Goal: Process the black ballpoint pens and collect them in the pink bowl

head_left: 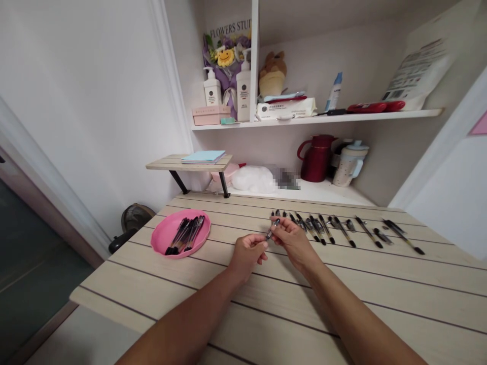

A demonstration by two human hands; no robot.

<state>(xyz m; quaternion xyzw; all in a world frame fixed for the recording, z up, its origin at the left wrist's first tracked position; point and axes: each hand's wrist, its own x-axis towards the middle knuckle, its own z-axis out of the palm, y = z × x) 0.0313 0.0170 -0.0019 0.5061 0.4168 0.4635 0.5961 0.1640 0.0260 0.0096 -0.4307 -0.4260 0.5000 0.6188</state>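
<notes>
My left hand (248, 252) and my right hand (291, 236) meet over the middle of the wooden table (342, 294), both pinched on one black pen (272, 228). The left fingers grip its lower end, the right fingers its upper end. Just beyond the right hand a row of several black pens and pen parts (342, 228) lies spread across the table toward the right. A pink plate (163, 238) with several black pens (186, 234) in it sits to the left of my left hand.
A small raised wooden stand (167, 163) with a blue notebook (203, 156) is at the table's back left. Behind are a red jug (316, 157), a pale mug (350, 163) and shelves with bottles. The table's left edge drops to the floor by a fan (133, 220).
</notes>
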